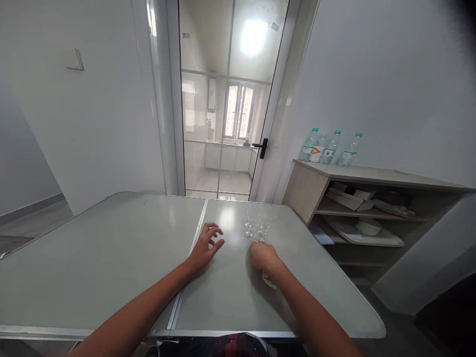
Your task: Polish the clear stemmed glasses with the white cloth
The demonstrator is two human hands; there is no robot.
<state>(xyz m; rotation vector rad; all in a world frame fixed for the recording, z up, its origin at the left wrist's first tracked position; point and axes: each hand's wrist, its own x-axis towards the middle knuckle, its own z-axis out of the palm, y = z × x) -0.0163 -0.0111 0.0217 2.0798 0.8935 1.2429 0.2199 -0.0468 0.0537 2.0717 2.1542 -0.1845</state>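
My left hand point(206, 244) rests on the grey folding table point(111, 248) near its centre seam, fingers curled loosely and apart, holding nothing. My right hand point(265, 259) lies closed on the table just in front of a small group of clear stemmed glasses point(259, 222). A bit of white cloth or paper point(269, 280) shows under its wrist, and the hand seems to grip it. Its knuckles are close to the nearest glass's foot; I cannot tell whether they touch.
A wooden shelf unit point(308, 186) stands right of the table, with several water bottles point(329, 148) on top and boards and a white dish on its shelves. A glass door point(226, 109) with a black handle is behind the table.
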